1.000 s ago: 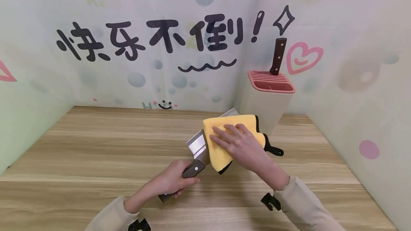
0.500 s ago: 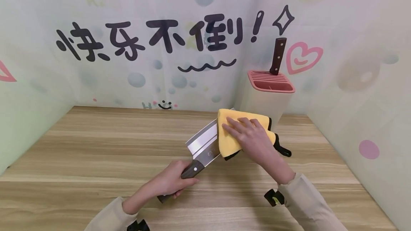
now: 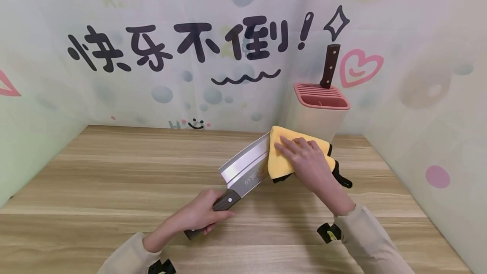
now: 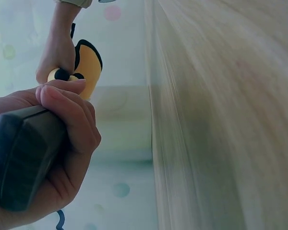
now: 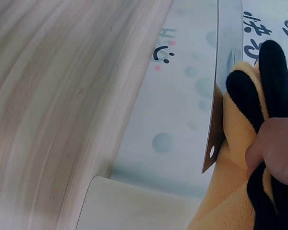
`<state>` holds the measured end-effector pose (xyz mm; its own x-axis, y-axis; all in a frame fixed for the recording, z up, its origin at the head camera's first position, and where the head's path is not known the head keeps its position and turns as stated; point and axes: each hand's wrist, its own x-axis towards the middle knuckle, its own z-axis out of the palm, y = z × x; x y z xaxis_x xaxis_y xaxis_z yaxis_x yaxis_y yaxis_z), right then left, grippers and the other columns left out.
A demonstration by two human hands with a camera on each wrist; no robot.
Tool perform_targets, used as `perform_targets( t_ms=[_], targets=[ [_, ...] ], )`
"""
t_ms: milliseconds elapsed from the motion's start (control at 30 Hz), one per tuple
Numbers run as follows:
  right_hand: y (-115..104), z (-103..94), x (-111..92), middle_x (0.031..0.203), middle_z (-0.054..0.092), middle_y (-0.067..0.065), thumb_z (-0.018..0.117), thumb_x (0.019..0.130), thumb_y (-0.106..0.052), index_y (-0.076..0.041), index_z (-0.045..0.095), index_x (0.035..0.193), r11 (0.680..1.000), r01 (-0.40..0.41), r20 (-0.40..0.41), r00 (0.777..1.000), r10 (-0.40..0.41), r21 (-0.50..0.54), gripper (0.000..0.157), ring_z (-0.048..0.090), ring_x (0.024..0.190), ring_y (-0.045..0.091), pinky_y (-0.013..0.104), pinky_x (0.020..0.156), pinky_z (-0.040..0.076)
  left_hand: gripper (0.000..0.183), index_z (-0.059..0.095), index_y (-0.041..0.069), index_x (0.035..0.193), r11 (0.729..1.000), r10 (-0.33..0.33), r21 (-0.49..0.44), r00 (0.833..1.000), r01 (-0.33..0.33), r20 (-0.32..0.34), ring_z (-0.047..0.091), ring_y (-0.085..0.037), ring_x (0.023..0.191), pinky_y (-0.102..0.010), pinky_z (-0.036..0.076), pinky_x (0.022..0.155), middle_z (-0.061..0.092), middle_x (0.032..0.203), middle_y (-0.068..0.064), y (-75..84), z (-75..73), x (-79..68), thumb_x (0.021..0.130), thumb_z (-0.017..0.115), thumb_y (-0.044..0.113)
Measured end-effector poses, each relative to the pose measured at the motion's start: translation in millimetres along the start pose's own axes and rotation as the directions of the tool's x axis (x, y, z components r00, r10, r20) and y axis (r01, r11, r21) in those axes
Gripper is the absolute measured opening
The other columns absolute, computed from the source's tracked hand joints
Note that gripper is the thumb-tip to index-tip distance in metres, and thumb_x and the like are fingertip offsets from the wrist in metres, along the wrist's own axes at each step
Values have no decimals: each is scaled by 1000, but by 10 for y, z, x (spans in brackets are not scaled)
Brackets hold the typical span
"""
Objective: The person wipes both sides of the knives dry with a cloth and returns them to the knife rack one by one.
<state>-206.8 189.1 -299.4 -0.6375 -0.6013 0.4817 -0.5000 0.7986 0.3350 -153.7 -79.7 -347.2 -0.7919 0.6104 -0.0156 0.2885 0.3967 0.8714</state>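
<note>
In the head view my left hand (image 3: pixel 201 213) grips the dark handle of a cleaver (image 3: pixel 247 165), whose broad shiny blade slants up to the right above the table. A folded yellow cloth (image 3: pixel 279 159) with black edging covers the tip end of the blade. My right hand (image 3: pixel 309 162) holds that cloth, fingers spread over its upper face. The right wrist view shows the thumb (image 5: pixel 277 149) pressing the cloth's folds from the other side, with a blade corner (image 5: pixel 212 143) and its hole uncovered. In the left wrist view, fingers curl round the handle (image 4: pixel 26 155).
Behind the cloth stands a white knife block (image 3: pixel 317 122) with a pink slotted top, near the back wall. One brown-handled knife (image 3: pixel 330 66) is upright in it. The wood-grain table (image 3: pixel 125 168) meets printed fabric walls at the back and sides.
My right hand and the cloth have slid up and right along the blade toward its tip, baring more metal near the handle. The left hand and cleaver stay almost still.
</note>
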Motion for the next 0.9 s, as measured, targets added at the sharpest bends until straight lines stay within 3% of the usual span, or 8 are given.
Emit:
perform_targets(
  t_ms=[500, 900],
  targets=[
    [-2, -20, 11, 120, 56, 9, 67, 73, 4, -12, 61, 114, 999, -17, 17, 1000, 17, -31, 45, 54, 97, 31, 45, 72, 46, 18, 47, 2, 77, 1000, 27, 4, 1000, -27, 8, 40, -6, 30, -28, 38, 27, 43, 41, 3, -28, -4, 0, 82, 62, 10],
    [-132, -51, 45, 121, 56, 7, 64, 76, 3, -13, 61, 114, 992, 65, 16, 998, -64, -111, 41, 52, 98, 30, 44, 73, 47, 17, 47, 2, 76, 999, 24, 26, 1000, -24, 3, 40, -5, 29, -27, 37, 28, 43, 40, 3, -25, 21, 19, 82, 61, 9]
  ],
)
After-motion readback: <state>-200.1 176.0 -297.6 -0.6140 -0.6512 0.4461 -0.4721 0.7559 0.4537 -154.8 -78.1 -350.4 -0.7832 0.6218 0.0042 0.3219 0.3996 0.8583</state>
